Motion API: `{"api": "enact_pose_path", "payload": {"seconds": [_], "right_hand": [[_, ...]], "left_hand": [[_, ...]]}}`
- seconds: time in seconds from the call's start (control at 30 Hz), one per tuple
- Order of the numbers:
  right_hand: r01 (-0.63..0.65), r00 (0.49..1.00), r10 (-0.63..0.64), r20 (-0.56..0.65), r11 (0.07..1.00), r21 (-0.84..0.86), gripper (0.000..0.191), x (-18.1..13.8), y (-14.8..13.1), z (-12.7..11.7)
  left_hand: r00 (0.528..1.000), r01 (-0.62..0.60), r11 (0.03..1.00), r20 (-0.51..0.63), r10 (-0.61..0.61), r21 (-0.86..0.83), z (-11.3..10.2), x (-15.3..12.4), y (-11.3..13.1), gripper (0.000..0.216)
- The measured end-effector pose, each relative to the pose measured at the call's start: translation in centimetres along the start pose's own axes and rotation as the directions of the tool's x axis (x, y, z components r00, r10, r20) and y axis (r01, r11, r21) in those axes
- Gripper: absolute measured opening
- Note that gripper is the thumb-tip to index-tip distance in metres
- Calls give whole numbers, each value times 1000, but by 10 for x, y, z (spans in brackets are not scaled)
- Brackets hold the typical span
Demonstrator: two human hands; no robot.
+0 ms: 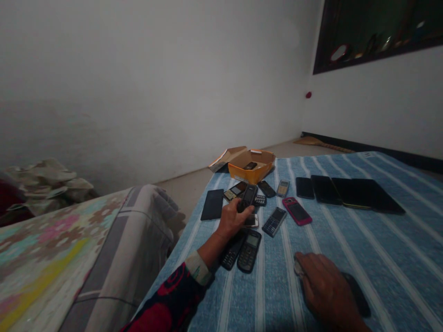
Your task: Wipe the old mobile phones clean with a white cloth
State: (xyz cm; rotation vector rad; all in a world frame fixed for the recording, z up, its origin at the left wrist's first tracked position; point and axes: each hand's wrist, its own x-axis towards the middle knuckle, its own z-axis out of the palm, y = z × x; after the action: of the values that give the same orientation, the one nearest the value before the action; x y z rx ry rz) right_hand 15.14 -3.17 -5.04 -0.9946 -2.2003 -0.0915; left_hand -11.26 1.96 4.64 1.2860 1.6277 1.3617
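My left hand (231, 216) grips a black keypad phone (248, 196) between thumb and fingers, raised over a group of other phones. Beneath and around it lie a white phone (254, 220), a phone with a gold keypad (236, 190) and a black flat phone (212, 204). Nearer me, two black keypad phones lie side by side, one of them with a grey screen (249, 251). At the lower right, my right hand (323, 286) is curled palm down on the cloth, a pale edge showing at its fingertips. Another dark phone (357, 295) shows beside it, partly covered.
An orange open box (252, 173) with a phone inside stands at the far end. A pink phone (297, 211) and a silver keypad phone (274, 222) lie mid-cloth. Several dark flat devices form a row at right. A flowered bed cover (62, 244) is at left.
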Motion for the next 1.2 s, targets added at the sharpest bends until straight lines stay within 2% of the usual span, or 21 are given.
{"api": "enact_pose_path", "payload": {"seconds": [0.1,0.17,0.2,0.27,0.3,0.37,0.47,0.57,0.73,1.0,1.2], "right_hand": [[12,1000,-12,-20,1000,-5,31,2,-1,-1],[23,999,-24,-27,1000,-7,30,1,-1,-1],[28,999,-28,-28,1000,-8,31,1,-1,0],[34,999,-34,-30,999,-10,31,0,-1,0],[34,999,-35,-31,999,-11,32,0,-1,0],[29,999,-30,-35,1000,-9,32,0,-1,0],[18,999,-17,-37,1000,2,33,0,-2,0],[21,999,-21,-44,1000,1,34,1,-3,0],[25,999,-26,-40,1000,-3,33,1,-2,0],[13,999,-13,-43,1000,0,35,4,-4,-4],[19,999,-19,-44,1000,-11,34,4,-4,-4]], "left_hand": [[984,91,986,166,-67,-140,-6,-1,5,37],[953,193,936,282,-107,-294,-11,-1,8,43],[929,266,878,350,-123,-398,-13,-1,8,44],[874,416,694,470,-125,-588,-17,0,7,42],[856,466,600,504,-118,-650,-18,0,7,41],[845,509,485,520,-124,-711,-18,1,5,40],[845,528,408,510,-162,-745,-16,1,4,44],[843,533,401,511,-171,-745,-15,0,6,49],[847,530,417,484,-219,-739,-15,0,11,43],[855,516,514,447,-263,-685,-19,2,9,48],[861,508,513,416,-291,-692,-21,1,6,47]]}}
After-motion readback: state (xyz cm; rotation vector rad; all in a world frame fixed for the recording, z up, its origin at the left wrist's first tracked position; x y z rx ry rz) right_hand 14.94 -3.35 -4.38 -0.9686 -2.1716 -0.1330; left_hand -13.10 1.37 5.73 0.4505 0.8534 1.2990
